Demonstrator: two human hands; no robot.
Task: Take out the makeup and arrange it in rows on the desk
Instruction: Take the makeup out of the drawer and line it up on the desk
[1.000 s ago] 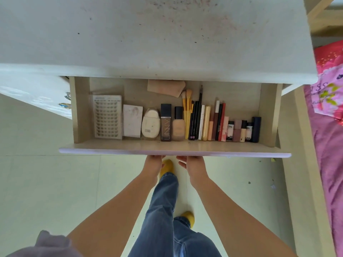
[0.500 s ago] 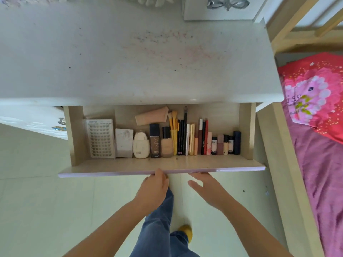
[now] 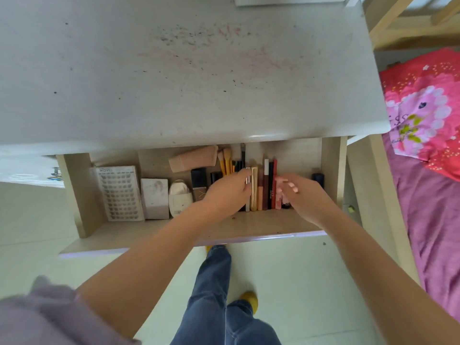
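Reaching into the open drawer (image 3: 82, 195), both hands hover over the makeup (image 3: 261, 190) lined up inside: left hand (image 3: 230, 192) curled around the brushes and tubes, grip unclear, right hand (image 3: 302, 192) loosely spread, holding nothing. These slim sticks look light, rigid and slick; pinch each mid-barrel. The tabletop (image 3: 174, 83) above carries no makeup yet.
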